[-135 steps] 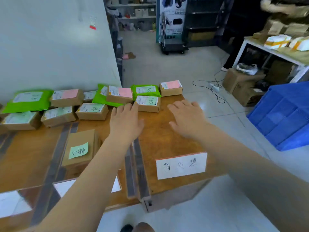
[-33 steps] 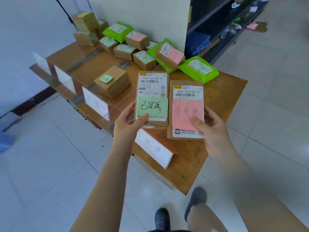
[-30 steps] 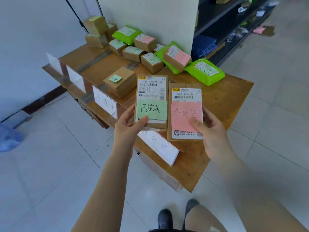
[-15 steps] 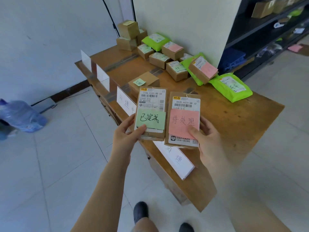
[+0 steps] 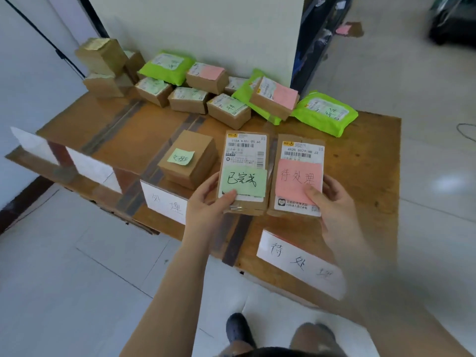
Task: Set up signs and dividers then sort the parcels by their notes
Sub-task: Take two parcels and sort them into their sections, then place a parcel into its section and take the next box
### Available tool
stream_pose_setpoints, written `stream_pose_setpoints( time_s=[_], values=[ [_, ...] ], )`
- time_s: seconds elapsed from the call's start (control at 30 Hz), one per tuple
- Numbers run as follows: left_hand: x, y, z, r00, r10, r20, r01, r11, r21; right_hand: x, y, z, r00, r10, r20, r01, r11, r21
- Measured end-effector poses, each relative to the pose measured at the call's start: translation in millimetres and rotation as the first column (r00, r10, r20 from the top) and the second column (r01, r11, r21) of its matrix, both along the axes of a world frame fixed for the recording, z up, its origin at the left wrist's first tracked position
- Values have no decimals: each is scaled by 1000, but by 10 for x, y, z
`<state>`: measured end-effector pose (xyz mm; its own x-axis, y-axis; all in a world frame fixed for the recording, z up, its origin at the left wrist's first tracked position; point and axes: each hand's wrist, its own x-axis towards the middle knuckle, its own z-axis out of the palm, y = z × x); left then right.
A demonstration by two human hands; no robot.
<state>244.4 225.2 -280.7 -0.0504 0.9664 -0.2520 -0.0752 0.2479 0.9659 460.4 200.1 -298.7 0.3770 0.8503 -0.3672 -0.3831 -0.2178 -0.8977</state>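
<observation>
1. At the far left of the table (image 5: 108, 140), white sign cards (image 5: 88, 166) stand along the near edge; I cannot read them from here.
2. A brown box with a small green note (image 5: 189, 159) sits just left of what I hold, behind the sign (image 5: 164, 202) partly hidden by my wrist.
3. My left hand (image 5: 206, 202) grips the parcel with the green note (image 5: 243, 173), thumb on its face, long axis running near to far.
4. My right hand (image 5: 332, 202) grips the parcel with the pink note (image 5: 297, 176), lying parallel and just beside the other.
5. The pink parcel's matching sign (image 5: 298, 264) stands directly below my right hand, at the near edge, so that hand is nearer to its section, I judge.
6. Unsorted parcels (image 5: 226, 109) line the far edge.
</observation>
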Motion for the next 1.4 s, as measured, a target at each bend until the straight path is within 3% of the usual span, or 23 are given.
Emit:
stream_pose_setpoints(
  time_s=[0.23, 0.77, 0.87, 0.93, 1.0, 1.07, 1.17, 1.4],
  values=[
    [-19, 430, -156, 992, -120, -40, 119, 992, -27, 32, 203, -311, 990, -91, 103, 104, 987, -125],
    [143, 686, -311, 996, -85, -26, 81, 990, -118, 72, 427, -1001, 959, 134, 250, -15, 903, -429],
    [125, 658, -322, 997, -73, -22, 70, 991, -119, 54, 469, -917, 847, 184, 498, 83, 880, -467],
    [77, 646, -304, 998, -64, -22, 61, 992, -113, -18, 509, -745, 703, 150, 695, 133, 933, -336],
    [-12, 649, -260, 999, -51, -10, 50, 993, -107, -179, 559, -515, 658, 71, 750, 64, 987, -149],
    [-137, 653, -195, 999, -30, 10, 31, 995, -98, -408, 621, -277, 738, 38, 673, -35, 999, -17],
    [-401, 640, -77, 999, 13, 32, -11, 998, -63, -829, 719, 8, 877, 119, 465, -167, 984, 63],
    [-1532, 600, 150, 992, 129, -7, -128, 991, 37, -2171, 853, 223, 918, 321, 232, -363, 917, 168]
  ],
)
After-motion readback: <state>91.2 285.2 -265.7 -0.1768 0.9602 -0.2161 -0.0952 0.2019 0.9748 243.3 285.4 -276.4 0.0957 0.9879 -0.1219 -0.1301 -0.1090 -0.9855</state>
